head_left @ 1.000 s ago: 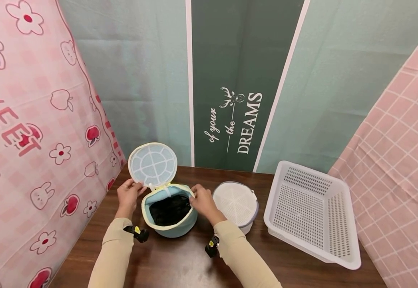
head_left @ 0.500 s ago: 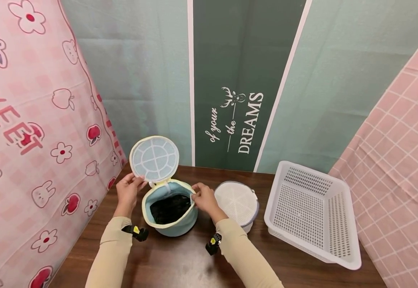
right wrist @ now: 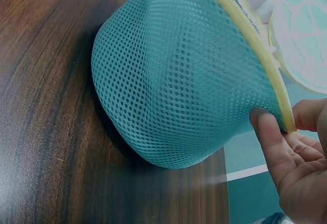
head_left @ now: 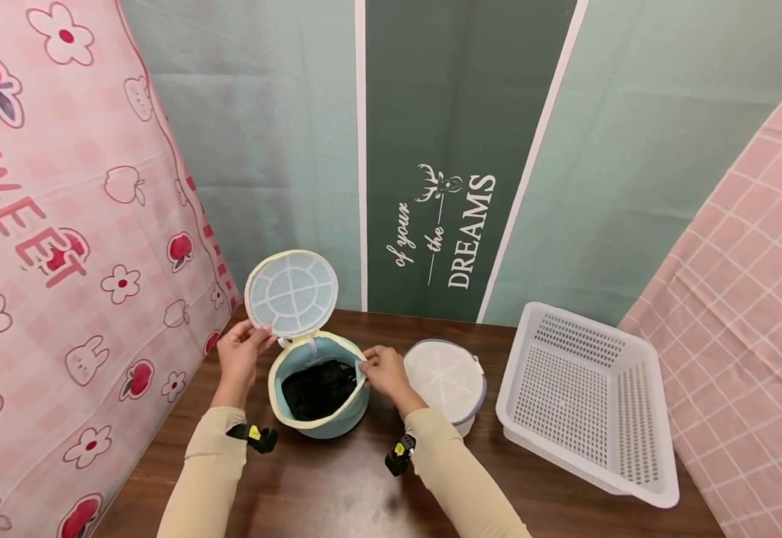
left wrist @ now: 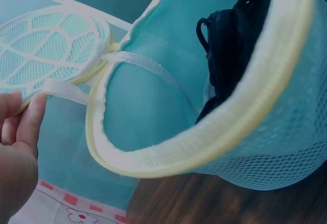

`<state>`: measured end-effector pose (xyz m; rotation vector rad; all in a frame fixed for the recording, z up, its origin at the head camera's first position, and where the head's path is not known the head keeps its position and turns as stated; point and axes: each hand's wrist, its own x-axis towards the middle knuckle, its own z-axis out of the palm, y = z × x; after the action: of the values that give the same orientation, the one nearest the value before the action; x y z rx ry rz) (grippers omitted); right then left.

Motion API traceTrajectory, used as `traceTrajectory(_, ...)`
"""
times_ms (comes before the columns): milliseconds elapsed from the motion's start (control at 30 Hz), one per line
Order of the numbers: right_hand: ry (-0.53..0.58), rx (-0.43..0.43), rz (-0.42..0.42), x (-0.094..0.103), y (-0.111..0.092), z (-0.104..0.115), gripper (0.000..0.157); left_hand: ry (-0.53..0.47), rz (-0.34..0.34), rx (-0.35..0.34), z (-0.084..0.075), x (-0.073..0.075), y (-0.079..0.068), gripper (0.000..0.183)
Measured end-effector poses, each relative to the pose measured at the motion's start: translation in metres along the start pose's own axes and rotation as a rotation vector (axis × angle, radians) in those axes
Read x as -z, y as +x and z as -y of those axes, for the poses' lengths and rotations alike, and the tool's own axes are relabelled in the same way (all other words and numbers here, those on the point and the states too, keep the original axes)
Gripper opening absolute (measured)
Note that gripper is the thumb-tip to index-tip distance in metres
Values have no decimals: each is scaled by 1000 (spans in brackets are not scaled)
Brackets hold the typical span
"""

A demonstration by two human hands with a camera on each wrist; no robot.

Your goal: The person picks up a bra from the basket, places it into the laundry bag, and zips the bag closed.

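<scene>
A blue mesh laundry bag [head_left: 333, 427] with a yellow zipped rim stands on the table, its round lid [head_left: 291, 293] raised at the back. Black fabric [left wrist: 232, 45] with a thin loop lies inside. My left hand [head_left: 239, 359] pinches the lid's edge near the hinge, beside a white strap [left wrist: 66, 90]. On the bag's other side, my right hand [head_left: 386, 373] pinches the yellow rim between thumb and fingers, as the right wrist view shows. The bag's mesh side [right wrist: 168, 81] bulges below that grip.
A second round mesh bag [head_left: 443, 379], white with a bluish-purple edge and its top covered, stands right beside my right hand. Farther right is a white perforated plastic basket [head_left: 519, 373]. Printed cloths hang behind and at both sides of the brown wooden table [head_left: 337, 493].
The lid has risen and tipped further upright, with my left hand shifting onto its lower edge. The bag's rim has lifted slightly at the back. My right hand keeps its grip.
</scene>
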<state>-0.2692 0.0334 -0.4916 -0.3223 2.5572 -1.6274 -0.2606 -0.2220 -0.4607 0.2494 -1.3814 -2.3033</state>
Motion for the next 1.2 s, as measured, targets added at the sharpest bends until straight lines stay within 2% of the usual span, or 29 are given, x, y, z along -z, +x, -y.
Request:
traceTrajectory(133,25,-9,15,1,0,1,16,-41,24,32,2,4,-4,18)
traceTrajectory(300,71,-6,44,2,0,4,22,-42,126,58,1,12,-10,17)
traceTrajectory(467,79,-6,44,3,1,2,22,-49,243,9,1,18,-15,26)
traceTrajectory(567,84,-16,41,4,1,3,23,-21,278,-26,2,20,-18,29)
traceTrajectory(733,98,-22,45,5,1,4,23,123,257,-42,3,25,-20,21)
traceTrajectory(833,116,-26,50,6,1,5,24,155,238,-38,4,27,-21,23)
traceTrajectory(900,125,-29,54,6,1,5,24,141,225,-50,5,26,-21,24)
traceTrajectory(1033,142,-36,57,6,1,4,25,140,165,-128,8,22,-23,26)
traceTrajectory(1133,151,-47,55,6,2,4,24,181,119,-215,11,18,-27,20)
traceTrajectory(1200,154,-50,52,6,2,4,23,210,113,-278,11,14,-29,14)
